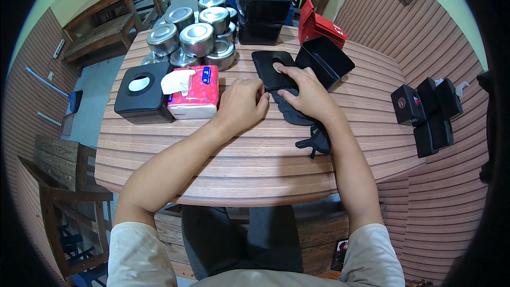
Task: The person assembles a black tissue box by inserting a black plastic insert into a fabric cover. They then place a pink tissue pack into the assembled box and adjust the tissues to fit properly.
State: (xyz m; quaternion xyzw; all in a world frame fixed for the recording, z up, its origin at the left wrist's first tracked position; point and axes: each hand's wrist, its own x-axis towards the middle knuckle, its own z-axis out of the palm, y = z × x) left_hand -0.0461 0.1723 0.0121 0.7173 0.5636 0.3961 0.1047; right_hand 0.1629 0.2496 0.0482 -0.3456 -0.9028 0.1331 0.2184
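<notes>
A flat black tissue box lid [264, 72] with an oval hole lies in front of me at mid-table. My right hand [311, 93] grips it, fingers reaching over the top to the hole and the thumb at the near edge. My left hand [240, 104] is closed, its curled fingertips by the lid's near left corner; what they pinch is hidden. Crumpled black cloth [297, 115] trails under my right hand and wrist toward me. An uncovered black box [326, 59] stands tilted just beyond my right hand, its inside visible.
Left of my hands stand a pink tissue pack [195, 107] and a black tissue box [139, 107]. Round metal containers [196, 41] are piled behind them. More black boxes [262, 5] are stacked at the back, beside red holders [322, 27]. Several black boxes [425, 122] sit at the right edge.
</notes>
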